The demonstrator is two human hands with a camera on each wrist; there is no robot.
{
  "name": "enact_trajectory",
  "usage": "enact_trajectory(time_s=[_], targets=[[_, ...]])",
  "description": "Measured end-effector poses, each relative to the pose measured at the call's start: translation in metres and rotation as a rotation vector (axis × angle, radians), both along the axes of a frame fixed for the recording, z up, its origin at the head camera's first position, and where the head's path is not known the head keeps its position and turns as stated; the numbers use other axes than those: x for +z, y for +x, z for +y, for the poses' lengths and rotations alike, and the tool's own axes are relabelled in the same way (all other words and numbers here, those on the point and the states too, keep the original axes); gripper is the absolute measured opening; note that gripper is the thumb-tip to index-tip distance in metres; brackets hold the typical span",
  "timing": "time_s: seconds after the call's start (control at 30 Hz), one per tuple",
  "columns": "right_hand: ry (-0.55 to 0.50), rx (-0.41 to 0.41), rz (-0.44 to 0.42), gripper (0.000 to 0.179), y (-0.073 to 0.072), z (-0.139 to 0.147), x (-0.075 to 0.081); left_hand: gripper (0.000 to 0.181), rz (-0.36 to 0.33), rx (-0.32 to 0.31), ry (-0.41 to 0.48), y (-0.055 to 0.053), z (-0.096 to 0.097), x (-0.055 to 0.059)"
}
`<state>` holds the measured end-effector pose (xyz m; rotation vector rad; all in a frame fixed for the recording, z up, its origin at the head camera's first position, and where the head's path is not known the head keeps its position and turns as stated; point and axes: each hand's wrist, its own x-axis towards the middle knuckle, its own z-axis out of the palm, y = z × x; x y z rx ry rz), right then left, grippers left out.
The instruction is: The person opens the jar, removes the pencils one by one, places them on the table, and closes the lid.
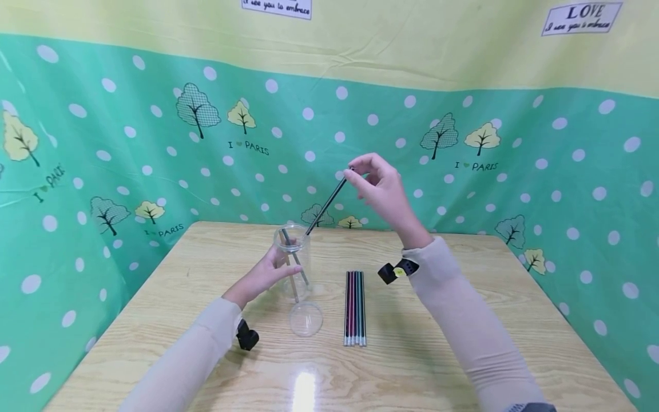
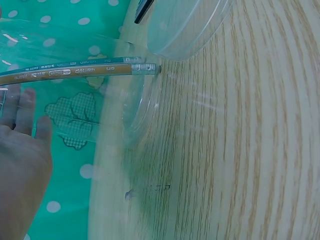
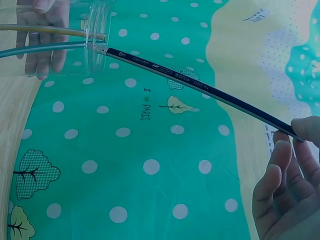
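Note:
My left hand [image 1: 265,274] holds a clear plastic jar [image 1: 304,293] upright on the table, thumb in front and fingers round the far side. Inside the jar lean a brown pencil [image 3: 50,30] and a teal pencil [image 3: 45,48], their eraser ends down. Up to the right, my right hand [image 1: 383,189] pinches a black pencil [image 1: 326,205] near its upper end between thumb and fingers. That pencil slants down to the left, its metal eraser end at the jar's mouth in the right wrist view.
A round clear lid [image 1: 306,319] lies on the wooden table [image 1: 437,355] in front of the jar. Several pencils [image 1: 355,309] lie side by side to its right, metal ends toward me. A green and yellow printed cloth [image 1: 340,114] hangs behind the table.

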<state>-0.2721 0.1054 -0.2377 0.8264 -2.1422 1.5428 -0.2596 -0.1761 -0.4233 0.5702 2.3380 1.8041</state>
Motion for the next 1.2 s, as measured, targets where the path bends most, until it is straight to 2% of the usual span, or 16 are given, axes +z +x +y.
enact_trajectory(time_s=[0.2,0.43,0.77,0.93,1.2], targets=[[-0.024,-0.009,0.014,0.024,-0.001,0.006,0.000,0.080,0.002,-0.014,0.006,0.001,-0.001,0.000],[-0.048,-0.005,0.018,0.025,0.000,0.013,0.001,0.085,0.002,-0.013,0.002,0.000,-0.001,-0.001],[-0.052,0.006,0.042,0.027,0.004,0.020,0.002,0.082,-0.001,-0.011,0.001,0.000,-0.001,0.000],[-0.010,-0.010,0.030,0.031,0.004,0.024,0.001,0.085,0.003,-0.025,0.020,-0.001,0.000,0.000],[0.083,-0.043,0.017,0.030,0.002,0.029,-0.005,0.089,-0.013,-0.008,0.014,-0.001,-0.002,-0.002]])
